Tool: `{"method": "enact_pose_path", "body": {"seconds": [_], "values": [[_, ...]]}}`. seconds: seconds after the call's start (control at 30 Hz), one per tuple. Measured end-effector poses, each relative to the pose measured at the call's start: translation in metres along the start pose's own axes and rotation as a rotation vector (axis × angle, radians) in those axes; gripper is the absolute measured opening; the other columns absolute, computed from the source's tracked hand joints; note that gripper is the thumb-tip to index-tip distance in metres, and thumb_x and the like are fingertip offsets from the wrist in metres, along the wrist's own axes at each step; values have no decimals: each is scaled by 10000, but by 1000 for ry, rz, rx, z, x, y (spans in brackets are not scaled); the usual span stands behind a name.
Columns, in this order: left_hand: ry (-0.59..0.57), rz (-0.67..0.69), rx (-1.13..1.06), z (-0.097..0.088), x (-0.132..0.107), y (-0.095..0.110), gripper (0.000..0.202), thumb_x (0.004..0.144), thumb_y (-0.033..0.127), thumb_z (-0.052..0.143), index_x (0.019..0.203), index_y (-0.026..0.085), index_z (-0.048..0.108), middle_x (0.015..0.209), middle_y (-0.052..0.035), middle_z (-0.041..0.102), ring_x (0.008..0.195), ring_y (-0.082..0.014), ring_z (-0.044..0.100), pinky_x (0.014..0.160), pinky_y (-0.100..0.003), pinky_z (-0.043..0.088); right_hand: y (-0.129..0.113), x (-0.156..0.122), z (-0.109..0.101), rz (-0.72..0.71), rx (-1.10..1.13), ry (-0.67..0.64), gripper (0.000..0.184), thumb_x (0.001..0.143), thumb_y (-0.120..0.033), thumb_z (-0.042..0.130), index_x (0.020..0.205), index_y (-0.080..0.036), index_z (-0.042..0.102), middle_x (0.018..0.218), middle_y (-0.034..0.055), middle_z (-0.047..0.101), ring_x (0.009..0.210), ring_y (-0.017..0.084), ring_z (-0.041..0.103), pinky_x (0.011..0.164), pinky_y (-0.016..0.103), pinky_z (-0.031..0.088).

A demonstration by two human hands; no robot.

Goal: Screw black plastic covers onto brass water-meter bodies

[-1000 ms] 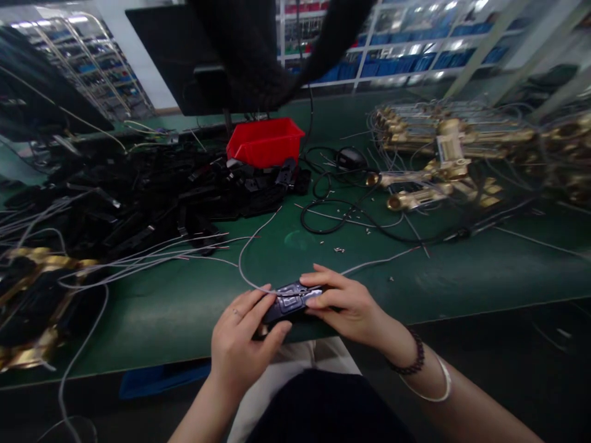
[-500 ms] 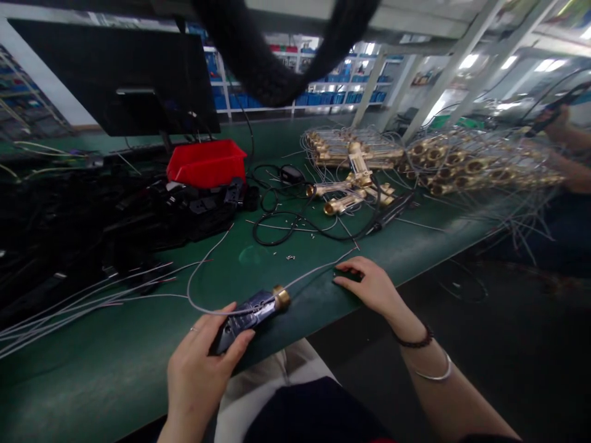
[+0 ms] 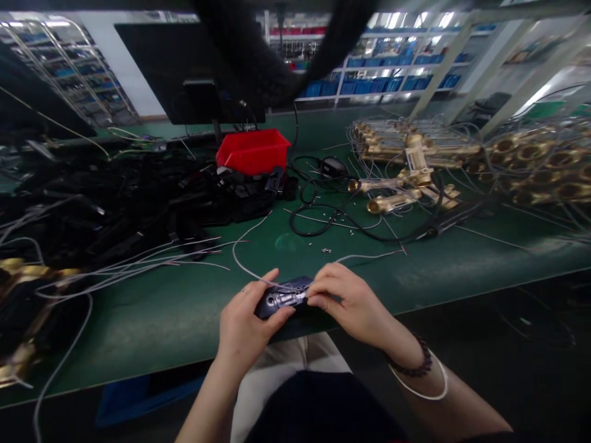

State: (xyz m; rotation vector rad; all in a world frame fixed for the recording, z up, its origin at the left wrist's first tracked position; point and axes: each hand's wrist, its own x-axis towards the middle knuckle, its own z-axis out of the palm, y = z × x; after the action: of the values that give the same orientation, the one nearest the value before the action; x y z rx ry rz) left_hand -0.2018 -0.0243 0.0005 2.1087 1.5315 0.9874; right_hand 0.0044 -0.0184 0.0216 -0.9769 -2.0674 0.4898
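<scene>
Head view: a dark grey, elongated, glossy housing [image 3: 282,299] lies gripped between thumb and fingers of the left hand [image 3: 247,321]. Fingers of the right hand [image 3: 354,303] bunch at its right end; whether they grip anything, I cannot tell.

A dark, elongated housing [image 3: 281,300] sits aslant between the hands [image 3: 244,317], grey cable [image 3: 245,269] along its top.

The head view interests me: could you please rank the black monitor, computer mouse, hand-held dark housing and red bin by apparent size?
Black monitor
Red bin
Dark housing, counting only its visible part
Computer mouse
</scene>
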Motion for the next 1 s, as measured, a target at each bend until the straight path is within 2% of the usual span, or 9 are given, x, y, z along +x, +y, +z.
{"method": "enact_pose_path", "body": {"seconds": [0.13, 0.27, 0.47, 0.6, 0.7, 0.73, 0.87, 0.93, 1.0], "values": [[0, -56, -2, 2, -2, 0, 603, 706, 250, 714, 1272, 265, 508, 961, 5, 718, 864, -196, 667, 765, -302, 519, 4, 13, 10, -51, -53, -27, 173, 886, -253, 558, 778, -183, 674, 723, 29, 549, 706, 140, 515, 618, 259, 435], [-7, -58, -14, 3, -2, 0, 594, 709, 254, 713, 1266, 253, 507, 1007, -2, 715, 900, -201, 664, 791, -309, 515, 3, 14, 8, -59, -134, 10, 186, 891, -228, 544, 791, -177, 693, 703, 31, 538, 676, 138, 495, 593, 259, 427], [-3, -48, 10, 3, -1, 0, 583, 706, 259, 713, 1254, 246, 513, 1026, -16, 716, 908, -213, 669, 777, -320, 523, -4, 12, 9, -88, -264, -34, 225, 908, -185, 486, 852, -167, 703, 728, 52, 561, 685, 157, 501, 590, 282, 436], [1, -51, 20, 2, 0, 2, 419, 704, 247, 708, 1108, 234, 599, 1066, -27, 705, 887, -212, 671, 771, -327, 530, 5, 17, -7, -44, -145, 139, 197, 899, -183, 506, 942, -195, 698, 751, 37, 575, 679, 137, 549, 580, 250, 465], [-9, -54, 16, 1, 1, 4, 287, 721, 251, 687, 1002, 223, 637, 1077, -33, 698, 895, -209, 668, 793, -330, 529, 23, 35, -25, 87, -238, 253, 131, 854, -200, 581, 901, -204, 704, 774, 33, 608, 699, 148, 571, 621, 269, 469], [-12, -54, 14, 1, 1, 4, 274, 727, 252, 680, 997, 222, 641, 1045, -31, 706, 890, -209, 668, 795, -330, 529, 31, 43, -28, 149, -282, 197, 119, 840, -189, 594, 886, -193, 704, 800, 39, 627, 737, 158, 583, 666, 281, 471], [-31, -36, -7, 0, 2, 2, 236, 729, 244, 674, 963, 214, 656, 983, -32, 716, 882, -205, 665, 797, -330, 527, 65, 72, -21, 373, -357, -248, 128, 786, -119, 621, 882, -153, 698, 894, 67, 678, 838, 180, 610, 772, 284, 445], [-40, -33, -13, 0, 2, 2, 256, 723, 238, 679, 977, 213, 654, 993, -36, 713, 891, -207, 662, 799, -333, 526, 79, 79, -10, 422, -354, -341, 100, 746, -107, 655, 832, -135, 696, 826, 70, 681, 751, 175, 610, 684, 263, 440], [-44, -31, -18, 0, 2, 2, 267, 721, 234, 683, 986, 216, 654, 997, -36, 712, 896, -208, 660, 803, -335, 524, 87, 82, -1, 453, -352, -353, 35, 731, -104, 662, 753, -124, 681, 738, 65, 664, 677, 170, 594, 617, 254, 418]]}}
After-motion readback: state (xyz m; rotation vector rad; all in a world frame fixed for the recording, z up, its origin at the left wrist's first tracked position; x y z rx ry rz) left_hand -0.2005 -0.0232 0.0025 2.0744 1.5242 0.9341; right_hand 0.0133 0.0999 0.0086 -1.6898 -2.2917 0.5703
